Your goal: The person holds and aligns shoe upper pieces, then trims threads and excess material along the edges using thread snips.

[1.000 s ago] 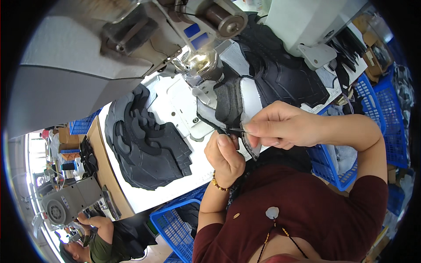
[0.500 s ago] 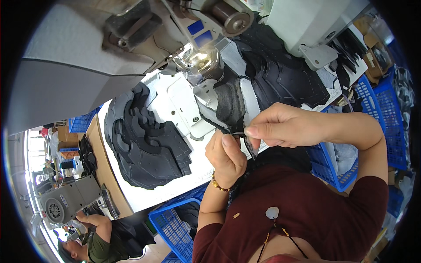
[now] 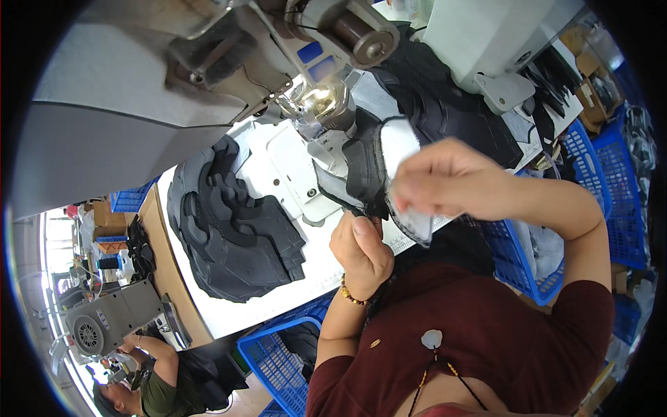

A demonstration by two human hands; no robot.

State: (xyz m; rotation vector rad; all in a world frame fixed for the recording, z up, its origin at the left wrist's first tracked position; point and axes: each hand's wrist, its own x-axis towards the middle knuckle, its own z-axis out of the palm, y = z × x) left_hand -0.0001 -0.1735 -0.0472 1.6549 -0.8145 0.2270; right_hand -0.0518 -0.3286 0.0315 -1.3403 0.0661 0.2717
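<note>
A sewn black-and-white shoe upper [image 3: 365, 163] lies at the front of the sewing machine bed, its white lining flap [image 3: 399, 142] turned outward and edged in black. My left hand [image 3: 361, 250] is closed, thumb against fingers, on the upper's near black edge. Over the white flap is my right hand [image 3: 448, 177], its bent fingers blurred by motion; whether they grip anything is unclear. Just beyond the upper, the sewing machine's head [image 3: 323, 104] glows under a lamp. Black cut pieces [image 3: 236, 229] lie stacked to the left, and more black pieces [image 3: 451, 104] to the right.
Blue plastic baskets [image 3: 281, 361] stand below the table's front edge, with another blue basket [image 3: 528, 278] at right. A thread spool [image 3: 368, 42] sits above the machine. At lower left, a co-worker [image 3: 160, 375] sits by another sewing machine [image 3: 111, 320].
My right hand has lifted away from my left fingertips, slightly up and right. The white flap now spreads wider toward me. My left hand has barely moved.
</note>
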